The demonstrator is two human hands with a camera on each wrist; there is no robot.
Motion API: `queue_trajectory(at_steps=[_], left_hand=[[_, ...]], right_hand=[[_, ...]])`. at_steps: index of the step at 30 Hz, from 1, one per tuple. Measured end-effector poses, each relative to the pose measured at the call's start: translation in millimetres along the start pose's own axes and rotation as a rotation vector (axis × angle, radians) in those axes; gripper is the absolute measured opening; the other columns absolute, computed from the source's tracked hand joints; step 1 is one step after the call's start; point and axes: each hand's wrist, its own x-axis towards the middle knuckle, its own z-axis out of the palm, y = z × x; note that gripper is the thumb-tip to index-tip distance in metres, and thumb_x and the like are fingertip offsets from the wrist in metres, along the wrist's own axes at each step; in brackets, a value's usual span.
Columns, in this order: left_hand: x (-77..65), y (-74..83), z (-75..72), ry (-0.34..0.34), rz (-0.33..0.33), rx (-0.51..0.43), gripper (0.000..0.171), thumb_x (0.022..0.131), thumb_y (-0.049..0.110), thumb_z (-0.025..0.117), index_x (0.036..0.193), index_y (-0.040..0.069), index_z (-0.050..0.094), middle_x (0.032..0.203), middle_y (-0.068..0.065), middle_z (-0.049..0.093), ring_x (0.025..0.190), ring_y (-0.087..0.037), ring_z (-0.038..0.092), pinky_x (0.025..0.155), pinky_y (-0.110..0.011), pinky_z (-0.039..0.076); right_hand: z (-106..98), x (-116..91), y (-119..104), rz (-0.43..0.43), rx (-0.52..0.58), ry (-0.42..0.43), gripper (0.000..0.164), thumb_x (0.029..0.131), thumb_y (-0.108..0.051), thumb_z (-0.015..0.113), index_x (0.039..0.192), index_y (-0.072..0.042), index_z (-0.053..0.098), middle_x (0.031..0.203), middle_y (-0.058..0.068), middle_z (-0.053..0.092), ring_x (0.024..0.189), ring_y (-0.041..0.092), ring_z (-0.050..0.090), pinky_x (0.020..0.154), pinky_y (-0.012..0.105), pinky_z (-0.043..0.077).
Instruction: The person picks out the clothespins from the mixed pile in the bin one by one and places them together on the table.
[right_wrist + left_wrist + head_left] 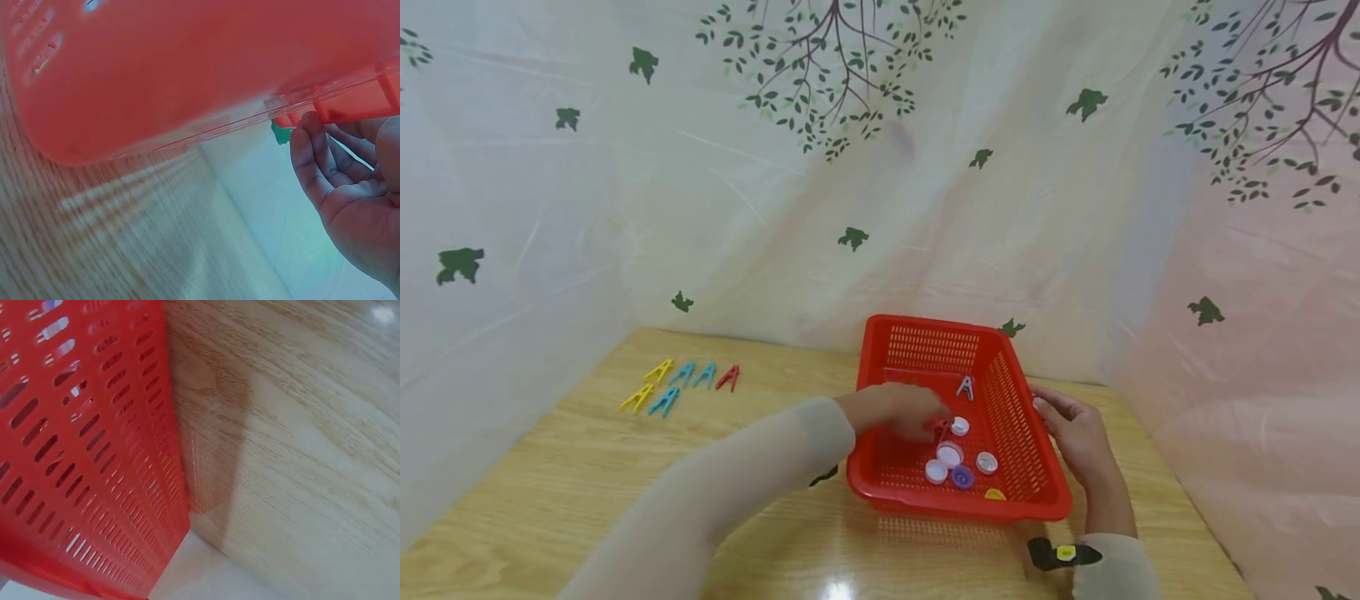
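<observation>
A red plastic basket (955, 497) stands on the table, tilted toward the camera in the head view. My left hand (904, 410) reaches over its left side, fingers pointing down, and pinches a red clothespin (942, 429) inside; the fingertips are partly hidden. Beside it lie a grey clothespin (966, 387), several white bottle caps (950, 455), a purple cap (962, 477) and a yellow cap (995, 494). With fingers curled under the rim and thumb above, my right hand (1077, 433) grips the basket's right edge. The right wrist view shows those fingers (310, 150) beneath the red rim.
On the table's left lie yellow clothespins (638, 398), blue clothespins (665, 402) and one red clothespin (728, 377), arranged in two rows. A pale curtain (760, 250) with leaf prints hangs around the wooden table (775, 533).
</observation>
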Motion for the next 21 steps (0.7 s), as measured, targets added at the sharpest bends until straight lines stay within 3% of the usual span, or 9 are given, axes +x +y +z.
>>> queue_trajectory(at_steps=[5,10,14,21], left_hand=[[-4.7,3.4,-2.5,-0.058,-0.024,-0.006,0.053,0.091,0.032,0.077,0.140,0.042,0.062,0.127,0.014,0.065,0.120,-0.012,0.061,0.102,-0.047,0.053],[-0.9,0.1,-2.0,-0.072,-0.024,-0.011,0.043,0.092,0.030,0.077,0.134,0.037,0.068,0.119,0.014,0.068,0.110,-0.010,0.065,0.100,-0.042,0.054],[2.4,-4.1,-0.8,-0.047,-0.001,-0.037,0.034,0.092,0.025,0.078,0.125,0.031,0.073,0.110,0.012,0.069,0.098,-0.008,0.063,0.096,-0.038,0.056],[3.6,-10.2,-2.2,0.026,-0.007,-0.087,0.024,0.091,0.020,0.079,0.113,0.030,0.076,0.105,0.012,0.069,0.097,-0.008,0.064,0.094,-0.033,0.057]], right_hand=[[-1,1,-2,0.003,0.005,-0.003,0.053,0.104,-0.041,0.058,0.149,-0.013,0.055,0.144,0.016,0.059,0.109,0.013,0.067,0.088,0.027,0.058],[-1,0,-1,-0.011,0.005,-0.002,0.054,0.104,-0.043,0.057,0.149,-0.013,0.054,0.144,0.016,0.059,0.109,0.011,0.067,0.087,0.026,0.057],[-2,0,-1,-0.019,-0.003,0.001,0.055,0.104,-0.044,0.057,0.149,-0.013,0.055,0.144,0.016,0.059,0.109,0.010,0.066,0.089,0.027,0.057],[-1,-1,-1,-0.020,-0.011,0.000,0.055,0.104,-0.044,0.056,0.149,-0.012,0.054,0.144,0.016,0.058,0.113,0.014,0.065,0.090,0.026,0.056]])
